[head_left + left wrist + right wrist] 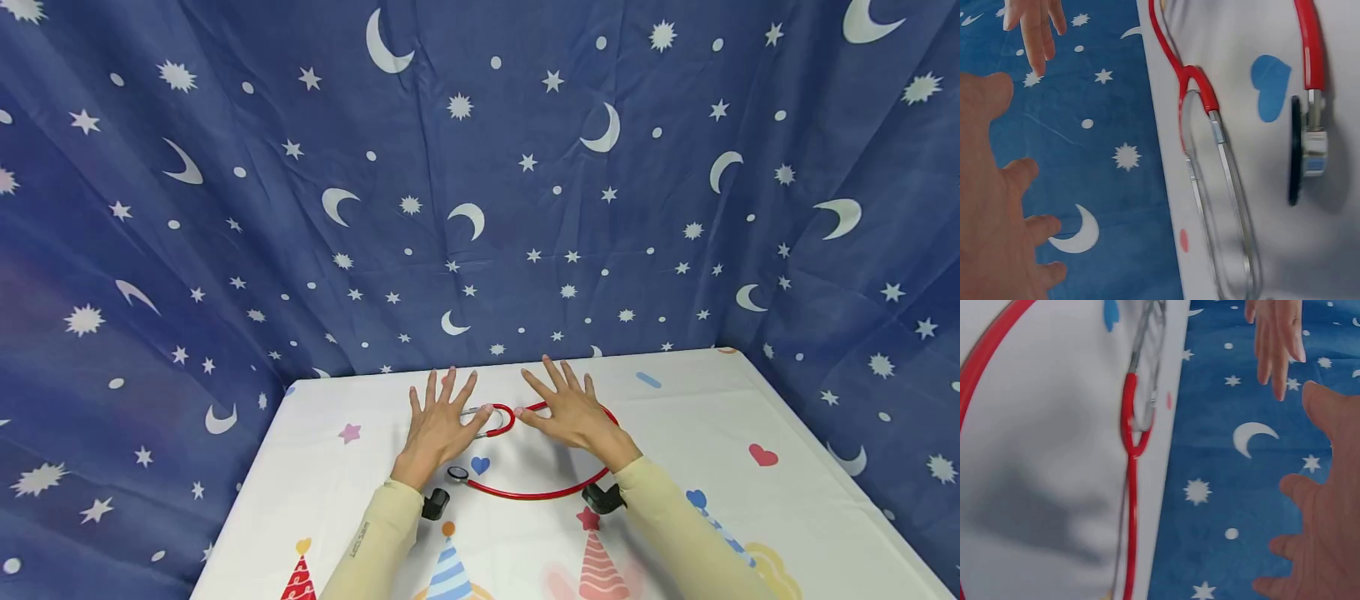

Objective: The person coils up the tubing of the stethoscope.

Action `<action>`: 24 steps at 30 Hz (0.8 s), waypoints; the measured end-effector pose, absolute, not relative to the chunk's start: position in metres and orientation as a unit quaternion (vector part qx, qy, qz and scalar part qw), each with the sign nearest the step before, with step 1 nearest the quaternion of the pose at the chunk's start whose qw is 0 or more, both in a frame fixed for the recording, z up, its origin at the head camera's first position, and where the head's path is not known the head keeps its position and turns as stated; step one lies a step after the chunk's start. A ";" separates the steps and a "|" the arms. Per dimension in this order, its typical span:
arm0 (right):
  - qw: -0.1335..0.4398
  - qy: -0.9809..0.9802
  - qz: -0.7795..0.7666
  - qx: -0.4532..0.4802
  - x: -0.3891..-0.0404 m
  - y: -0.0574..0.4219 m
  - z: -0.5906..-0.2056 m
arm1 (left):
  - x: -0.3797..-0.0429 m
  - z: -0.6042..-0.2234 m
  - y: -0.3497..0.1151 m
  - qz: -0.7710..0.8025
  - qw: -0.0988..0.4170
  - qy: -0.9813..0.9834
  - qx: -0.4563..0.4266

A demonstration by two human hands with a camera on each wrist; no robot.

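- Left hand [437, 425]: I log it wide open, fingers straight and fanned, holding nothing. In the head view it lies over the metal ear tubes [480, 414] of the stethoscope, near the far edge of the table [787, 500]. The left wrist view shows the palm with backdrop behind it, so it looks raised; I cannot tell whether any fingertip touches metal.
- Stethoscope [525, 493]: it lies flat on the table between my two forearms. The red tubing runs from the yoke [504, 419] out under the right hand, then curves back toward the near edge and ends at the chest piece [457, 475], beside a blue heart print. The left wrist view shows the chest piece lying on its side.
- Right hand [573, 412]: equally wide open, fingers spread, empty. It covers the far arc of the red tubing; contact cannot be read here either.
- Handling note, my judgement: to pick the item up cleanly I would lower both hands together, the left closing on the ear tubes just past the yoke, the right on the tubing beneath it. I would lift evenly so the heavy chest piece trails rather than swings, and keep the tubing clear of the far edge.
- Surroundings: patterned white cloth on the table, blue moon-and-star backdrop [480, 167] behind.
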State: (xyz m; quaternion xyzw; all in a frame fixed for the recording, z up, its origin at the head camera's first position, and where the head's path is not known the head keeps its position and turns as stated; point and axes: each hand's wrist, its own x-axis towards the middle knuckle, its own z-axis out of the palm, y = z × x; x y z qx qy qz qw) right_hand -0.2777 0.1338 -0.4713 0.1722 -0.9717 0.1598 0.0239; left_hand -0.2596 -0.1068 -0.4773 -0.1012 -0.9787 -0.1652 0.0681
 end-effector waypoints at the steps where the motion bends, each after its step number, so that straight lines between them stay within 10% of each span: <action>1: 0.022 -0.972 0.158 0.172 -0.279 0.134 -0.472 | -0.261 -0.478 -0.106 -0.168 0.066 -0.978 -0.101; 24: -0.024 -0.983 0.124 0.137 -0.299 0.138 -0.512 | -0.279 -0.517 -0.103 -0.166 0.006 -0.980 -0.108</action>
